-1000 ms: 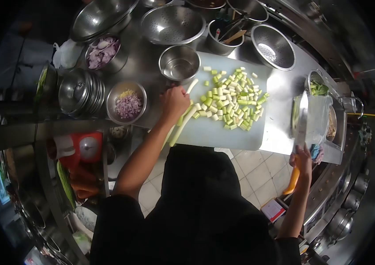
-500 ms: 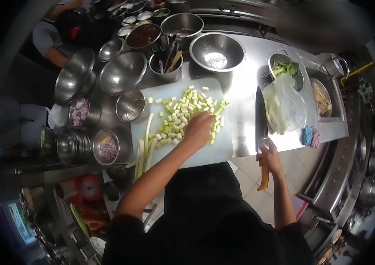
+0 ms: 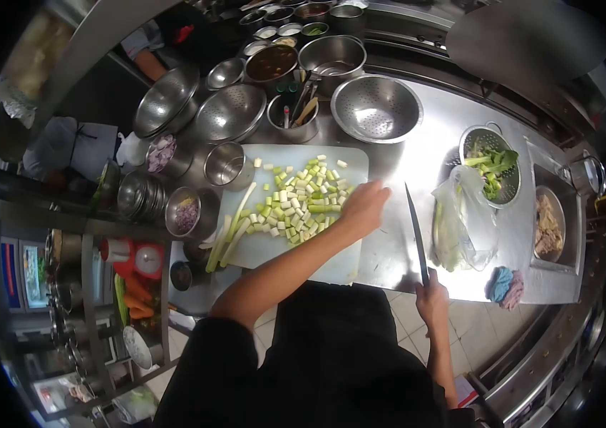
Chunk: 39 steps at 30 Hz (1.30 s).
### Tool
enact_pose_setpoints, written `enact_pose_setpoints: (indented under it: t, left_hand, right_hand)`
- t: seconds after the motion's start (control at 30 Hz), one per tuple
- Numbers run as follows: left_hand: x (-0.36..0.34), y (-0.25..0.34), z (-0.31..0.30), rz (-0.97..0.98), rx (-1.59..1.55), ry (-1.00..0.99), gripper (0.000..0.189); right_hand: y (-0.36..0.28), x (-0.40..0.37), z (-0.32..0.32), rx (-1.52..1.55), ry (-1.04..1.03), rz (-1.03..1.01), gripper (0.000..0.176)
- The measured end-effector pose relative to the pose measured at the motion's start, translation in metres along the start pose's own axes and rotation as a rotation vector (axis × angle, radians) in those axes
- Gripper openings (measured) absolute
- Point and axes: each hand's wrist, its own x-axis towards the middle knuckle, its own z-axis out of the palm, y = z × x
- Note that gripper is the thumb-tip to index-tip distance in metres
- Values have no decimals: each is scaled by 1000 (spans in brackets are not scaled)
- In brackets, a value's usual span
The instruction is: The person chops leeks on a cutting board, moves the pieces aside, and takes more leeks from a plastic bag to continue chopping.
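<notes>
My left hand [image 3: 366, 208] is closed, held at the right edge of the white cutting board [image 3: 335, 267]. Its curled fingers hide anything inside them. Beside it on the board spreads a loose pile of short-cut leek pieces [image 3: 292, 210], pale green and white. A longer green piece lies among them, close to my left hand. Several uncut leek stalks [image 3: 230, 235] lie along the board's left edge. At the table's front edge, my right hand [image 3: 432, 299] grips a knife [image 3: 415, 225] by its handle. The long dark blade points away from me over the steel table, apart from the board.
A perforated bowl [image 3: 376, 107] and a utensil pot [image 3: 293, 123] stand behind the board. Steel bowls and a bowl of chopped purple onion [image 3: 185, 215] are left. Rightward are a plastic bag [image 3: 463, 225], a colander of greens [image 3: 492, 160] and cloths [image 3: 505, 287]. Another person's arm [image 3: 150, 65] shows upper left.
My left hand has moved right, off the cut pieces to the board's right edge. The knife has turned in my right hand, its tip swinging left. The whole view has shifted.
</notes>
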Motion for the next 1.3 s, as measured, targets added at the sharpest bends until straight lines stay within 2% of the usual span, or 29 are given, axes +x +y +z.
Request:
enact_pose_setpoints:
  t: [0.03, 0.07, 0.1, 0.17, 0.2, 0.23, 0.27, 0.3, 0.33, 0.37, 0.4, 0.43, 0.5, 0.53, 0.57, 0.63, 0.7, 0.77, 0.87, 0.93, 1.0, 1.07, 1.1, 1.13, 1.17, 1.23, 1.3]
  left_hand:
    - [-18, -1, -17, -104, -97, 73, 24]
    - [-37, -18, -19, -156, -72, 55, 27]
    - [-56, -31, -26, -217, -46, 47, 31]
    - [-85, -46, -43, -376, -145, 231, 37]
    - [-102, -77, -38, -394, -258, 420, 38]
    - [-115, -115, -42, -288, -204, 661, 38]
    - [-128, -137, -58, -550, -220, 751, 48]
    - [-143, -164, -78, -585, -57, 775, 64]
    - [-146, -157, -105, -734, -17, 723, 77]
    - [-160, -195, -104, -660, 112, 717, 78]
    - [-155, -183, -121, -782, -36, 598, 76]
    - [-155, -191, -120, -782, -53, 596, 76]
    - [-160, -218, -116, -691, 152, 518, 65]
    - [-162, -237, -110, -688, 131, 501, 45]
    - [-159, -240, -110, -691, 124, 502, 45]
    - [-154, -245, -108, -742, 191, 606, 20]
    - [-149, -226, -125, -708, 110, 634, 21]
    - [-155, -199, -146, -644, 9, 694, 22]
    - [-200, -162, -172, -600, -41, 723, 19]
    - [-237, -118, -185, -650, 28, 618, 20]
    - [-280, -81, -182, -867, -353, 653, 24]
    - [-350, -77, -168, -705, -37, 229, 27]
    - [-353, -48, -171, -768, -82, 165, 29]
    - [-364, -37, -165, -1144, -571, 167, 29]
    - [-356, -21, -154, -1165, -701, 230, 26]
    - [-378, -20, -118, -1150, -697, 150, 26]
    - [-393, -23, -77, -1196, -780, 169, 29]
  right_hand:
    - [0, 15, 4, 6, 18, -12, 34]
    - [-2, 30, 8, 14, 31, -26, 40]
    - [-17, 43, 4, 94, -55, 59, 44]
    - [-5, 69, 24, -42, 99, -163, 49]
    - [-6, 80, 32, -35, 95, -177, 49]
    - [-7, 89, 37, -85, 110, -145, 50]
    - [-8, 95, 39, -140, 124, -101, 51]
    - [-12, 99, 37, -147, 121, -84, 51]
    - [-18, 107, 35, -140, 43, -47, 51]
    - [-21, 112, 32, -136, -35, -13, 50]
    - [-22, 116, 31, -152, -35, -5, 50]
    - [-21, 120, 33, -111, -67, -28, 47]
    - [-20, 124, 32, -79, -103, -50, 44]
    - [-20, 124, 31, -90, -79, -85, 42]
    - [-21, 123, 30, -98, -54, -120, 41]
    - [-25, 121, 29, -96, -43, -132, 40]
    - [-24, 118, 27, -99, -26, -133, 40]
    - [-20, 114, 30, -79, -18, -34, 39]
    - [-1, 95, 44, -135, 75, -24, 37]
    - [-6, 86, 42, -146, 117, 53, 37]
    - [-9, 83, 39, -164, 154, 24, 38]
    - [-23, 89, 38, -164, 191, -18, 39]
    - [-36, 93, 34, -36, 189, -81, 38]
    - [-47, 96, 34, 91, 182, -137, 38]
    - [-54, 111, 36, 215, 183, -213, 39]
    - [-73, 153, 62, 186, 63, -434, 42]
    - [-86, 202, 98, 265, 6, -616, 51]
